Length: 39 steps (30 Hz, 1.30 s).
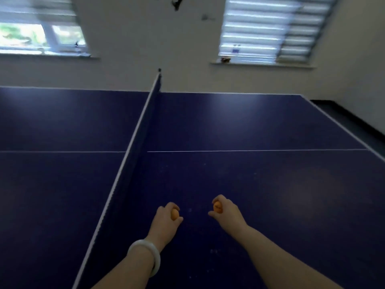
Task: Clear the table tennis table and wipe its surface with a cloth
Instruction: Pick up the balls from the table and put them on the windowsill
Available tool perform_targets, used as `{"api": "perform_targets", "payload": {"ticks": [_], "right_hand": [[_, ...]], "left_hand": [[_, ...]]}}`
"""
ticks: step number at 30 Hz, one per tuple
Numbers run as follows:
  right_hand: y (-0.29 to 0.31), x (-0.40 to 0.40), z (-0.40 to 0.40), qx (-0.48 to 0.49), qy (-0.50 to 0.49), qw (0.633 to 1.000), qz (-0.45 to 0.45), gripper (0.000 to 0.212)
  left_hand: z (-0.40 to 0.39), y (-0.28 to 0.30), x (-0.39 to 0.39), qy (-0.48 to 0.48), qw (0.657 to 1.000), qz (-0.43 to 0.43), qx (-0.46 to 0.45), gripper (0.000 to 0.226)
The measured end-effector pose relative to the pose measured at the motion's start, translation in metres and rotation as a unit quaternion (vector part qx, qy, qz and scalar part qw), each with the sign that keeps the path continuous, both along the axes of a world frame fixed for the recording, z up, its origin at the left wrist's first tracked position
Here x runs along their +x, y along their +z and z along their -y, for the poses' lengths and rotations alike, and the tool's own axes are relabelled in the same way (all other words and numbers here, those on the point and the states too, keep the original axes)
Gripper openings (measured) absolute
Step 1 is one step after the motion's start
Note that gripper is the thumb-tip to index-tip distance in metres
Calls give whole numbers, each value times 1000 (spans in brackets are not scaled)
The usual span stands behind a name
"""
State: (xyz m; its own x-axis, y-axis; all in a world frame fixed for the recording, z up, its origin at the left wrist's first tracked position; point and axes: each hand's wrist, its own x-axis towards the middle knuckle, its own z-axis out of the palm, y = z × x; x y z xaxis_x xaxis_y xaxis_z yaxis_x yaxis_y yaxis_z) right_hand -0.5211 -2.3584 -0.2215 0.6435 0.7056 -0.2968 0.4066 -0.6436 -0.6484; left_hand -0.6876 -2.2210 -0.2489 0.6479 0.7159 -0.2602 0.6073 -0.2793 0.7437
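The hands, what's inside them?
Each holds one orange ball: the left hand grips one ball, the right hand another ball. Curled fingers cover part of each.

- A pale wall (145,65) runs behind the far edge of the surface.
- A left window (39,36) sits high in that wall, its blind (35,9) raised partway, showing bright daylight and blurred greenery through the white-framed panes.
- A right window (268,32) is covered by a striped blind (260,24) that glows with daylight.
- Each window has a white sill; small objects on the right sill (262,64) are too blurred to name.
- Dark marks (177,3) show on the wall between the windows, near the top.
- A second pale wall (358,59) stands to the right, meeting the first at a corner.
- Dark floor (341,115) shows beyond the surface's far right corner.
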Motion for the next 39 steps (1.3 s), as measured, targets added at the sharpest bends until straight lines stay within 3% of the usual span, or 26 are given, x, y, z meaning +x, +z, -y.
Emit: {"api": "perform_targets", "payload": {"ticks": [8,21,27,32,39], "right_hand": [[39,-4,165,0,-160,986,42,20],[82,-1,467,-27,-398,916,42,26],[96,11,628,0,-492,869,54,34],[88,12,763,-8,-556,831,24,35],[62,48,874,-50,-588,807,-22,30]], "left_hand": [[106,37,57,-203,978,41,11,15],[374,99,166,-466,883,51,41,20],[546,110,218,-534,844,46,19,35],[684,107,248,-564,823,65,-16,30],[801,84,296,-597,802,25,-19,32]]}}
